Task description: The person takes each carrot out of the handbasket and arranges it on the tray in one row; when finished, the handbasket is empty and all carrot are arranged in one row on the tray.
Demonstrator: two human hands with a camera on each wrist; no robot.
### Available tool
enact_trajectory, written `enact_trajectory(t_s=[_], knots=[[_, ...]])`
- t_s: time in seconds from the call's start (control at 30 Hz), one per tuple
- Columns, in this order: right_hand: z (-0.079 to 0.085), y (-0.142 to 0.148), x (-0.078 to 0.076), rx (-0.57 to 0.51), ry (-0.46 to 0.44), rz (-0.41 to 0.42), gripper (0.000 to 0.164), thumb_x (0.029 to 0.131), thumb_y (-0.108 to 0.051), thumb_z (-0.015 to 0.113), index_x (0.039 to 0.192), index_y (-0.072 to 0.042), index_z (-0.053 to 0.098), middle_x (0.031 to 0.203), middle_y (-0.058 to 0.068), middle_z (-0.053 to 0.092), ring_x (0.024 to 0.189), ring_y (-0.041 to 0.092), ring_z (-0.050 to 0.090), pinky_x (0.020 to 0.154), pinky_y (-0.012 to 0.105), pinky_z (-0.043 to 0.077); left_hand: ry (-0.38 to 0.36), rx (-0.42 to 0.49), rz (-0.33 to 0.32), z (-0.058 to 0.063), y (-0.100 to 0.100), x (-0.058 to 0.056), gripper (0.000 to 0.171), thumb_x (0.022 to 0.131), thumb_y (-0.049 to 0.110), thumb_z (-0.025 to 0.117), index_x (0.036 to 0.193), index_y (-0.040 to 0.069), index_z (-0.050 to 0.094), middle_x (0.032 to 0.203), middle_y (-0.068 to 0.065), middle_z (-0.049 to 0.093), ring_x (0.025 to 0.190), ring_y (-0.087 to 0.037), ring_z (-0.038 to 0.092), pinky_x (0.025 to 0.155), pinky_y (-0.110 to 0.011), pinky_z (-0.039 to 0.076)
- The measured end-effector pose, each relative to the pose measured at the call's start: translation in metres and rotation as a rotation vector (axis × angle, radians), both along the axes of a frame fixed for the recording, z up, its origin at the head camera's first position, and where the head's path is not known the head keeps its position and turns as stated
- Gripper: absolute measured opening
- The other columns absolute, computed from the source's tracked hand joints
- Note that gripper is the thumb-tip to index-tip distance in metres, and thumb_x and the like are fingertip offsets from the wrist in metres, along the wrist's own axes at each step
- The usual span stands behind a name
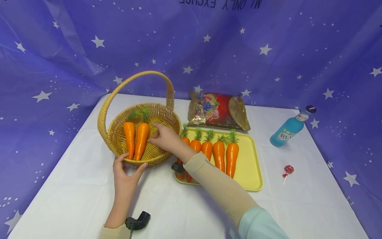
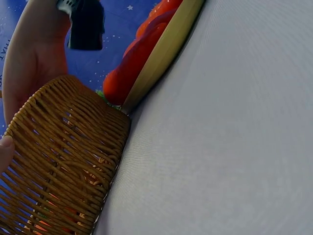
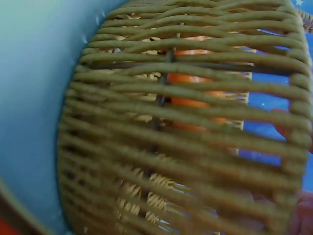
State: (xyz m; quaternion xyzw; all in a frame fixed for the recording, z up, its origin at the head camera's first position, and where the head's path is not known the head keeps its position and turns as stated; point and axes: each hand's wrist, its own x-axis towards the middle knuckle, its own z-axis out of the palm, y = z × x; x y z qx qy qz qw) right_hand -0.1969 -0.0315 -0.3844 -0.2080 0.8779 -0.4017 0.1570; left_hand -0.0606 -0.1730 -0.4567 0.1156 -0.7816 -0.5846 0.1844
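A wicker basket (image 1: pixel 155 162) with a tall arched handle contains two orange carrots, the left carrot (image 1: pixel 129 137) and the right carrot (image 1: pixel 142 139), side by side with green tops toward the back. My left hand (image 1: pixel 123 179) holds the basket's near rim, its thumb (image 2: pixel 6 152) against the outer weave. Inside the basket, my right hand (image 1: pixel 167 137) is beside the right carrot, thumb and fingers apart and nothing between them. More carrots lie in a row on a yellow tray (image 1: pixel 249 166), including a carrot (image 1: pixel 231 157) at the row's right end; my right forearm covers part of them.
Behind the tray lies a red and gold snack bag (image 1: pixel 219 111). To the right are a tilted blue bottle (image 1: pixel 287 131) and a red lollipop (image 1: pixel 288 169). A white cloth covers the table (image 1: pixel 74 186), with a purple starry curtain (image 1: pixel 226 53) behind it.
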Motion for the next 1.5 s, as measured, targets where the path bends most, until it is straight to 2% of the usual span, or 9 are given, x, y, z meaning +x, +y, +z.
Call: enact_trajectory(t_s=[0.23,0.3,0.37,0.47,0.53,0.77,0.93,1.03,1.5], knots=[[-0.006,-0.021,-0.004,0.048,-0.001,-0.015,0.071,0.088,-0.024,0.071,0.148,-0.009,0.036,0.077,0.002,0.061,0.055,0.012,0.054,0.049,0.025,0.047,0.011,-0.004,0.001,-0.001,-0.001,0.000,0.069,0.079,0.016,0.081,0.133,0.004,0.039,0.137,-0.011,0.033,0.134,-0.026,0.029,0.111,-0.051,0.026],[-0.009,-0.026,-0.004,0.072,0.003,-0.015,0.072,0.088,-0.025,0.071,0.149,-0.009,0.034,0.086,0.004,0.065,0.062,0.012,0.056,0.054,0.024,0.048,0.014,-0.004,0.007,-0.002,-0.001,0.000,0.068,0.079,0.015,0.081,0.132,0.004,0.040,0.136,-0.011,0.034,0.133,-0.026,0.030,0.110,-0.051,0.026],[-0.010,-0.031,-0.004,0.107,0.010,-0.010,0.073,0.088,-0.026,0.071,0.149,-0.011,0.033,0.103,0.005,0.067,0.076,0.013,0.060,0.062,0.024,0.050,0.023,-0.003,0.012,-0.004,0.000,-0.001,0.067,0.079,0.014,0.081,0.131,0.003,0.041,0.135,-0.011,0.035,0.132,-0.025,0.031,0.110,-0.051,0.027],[-0.012,-0.038,-0.003,0.142,0.010,0.008,0.073,0.088,-0.027,0.071,0.150,-0.015,0.033,0.125,0.005,0.061,0.092,0.015,0.061,0.072,0.025,0.050,0.042,-0.003,0.014,-0.005,0.000,-0.002,0.066,0.078,0.012,0.081,0.130,0.002,0.042,0.134,-0.011,0.036,0.130,-0.024,0.032,0.109,-0.051,0.028],[-0.013,-0.041,-0.003,0.161,0.010,0.022,0.072,0.088,-0.027,0.071,0.150,-0.018,0.035,0.131,0.003,0.058,0.098,0.015,0.060,0.076,0.025,0.050,0.053,-0.004,0.014,-0.005,0.001,-0.002,0.066,0.078,0.011,0.081,0.130,0.001,0.042,0.133,-0.011,0.037,0.130,-0.023,0.032,0.108,-0.052,0.028],[-0.019,-0.052,-0.005,0.220,0.022,0.047,0.063,0.089,-0.026,0.070,0.146,-0.025,0.042,0.127,-0.002,0.061,0.095,0.011,0.059,0.073,0.022,0.047,0.060,-0.011,0.018,-0.004,0.001,-0.002,0.066,0.077,0.010,0.082,0.130,0.000,0.043,0.133,-0.011,0.037,0.128,-0.023,0.034,0.107,-0.051,0.029],[-0.020,-0.060,-0.006,0.279,0.086,0.072,0.058,0.090,-0.028,0.068,0.143,-0.023,0.047,0.121,-0.002,0.064,0.096,0.010,0.061,0.072,0.020,0.047,0.067,-0.012,0.020,-0.004,0.001,-0.002,0.066,0.076,0.008,0.082,0.129,0.000,0.043,0.132,-0.010,0.037,0.127,-0.022,0.035,0.106,-0.050,0.030],[-0.022,-0.063,-0.005,0.283,0.094,0.070,0.053,0.090,-0.028,0.069,0.139,-0.023,0.051,0.119,-0.002,0.065,0.097,0.010,0.061,0.071,0.019,0.047,0.078,-0.015,0.021,-0.004,0.001,-0.003,0.066,0.076,0.008,0.082,0.129,-0.001,0.043,0.130,-0.009,0.038,0.126,-0.022,0.036,0.105,-0.049,0.031],[-0.026,-0.057,-0.010,0.140,0.015,0.041,0.048,0.087,-0.015,0.071,0.132,-0.021,0.057,0.120,0.000,0.063,0.088,0.010,0.056,0.066,0.020,0.046,0.072,-0.017,0.016,-0.005,-0.001,-0.002,0.066,0.077,0.008,0.082,0.129,0.000,0.043,0.132,-0.010,0.037,0.127,-0.022,0.035,0.107,-0.050,0.030]])
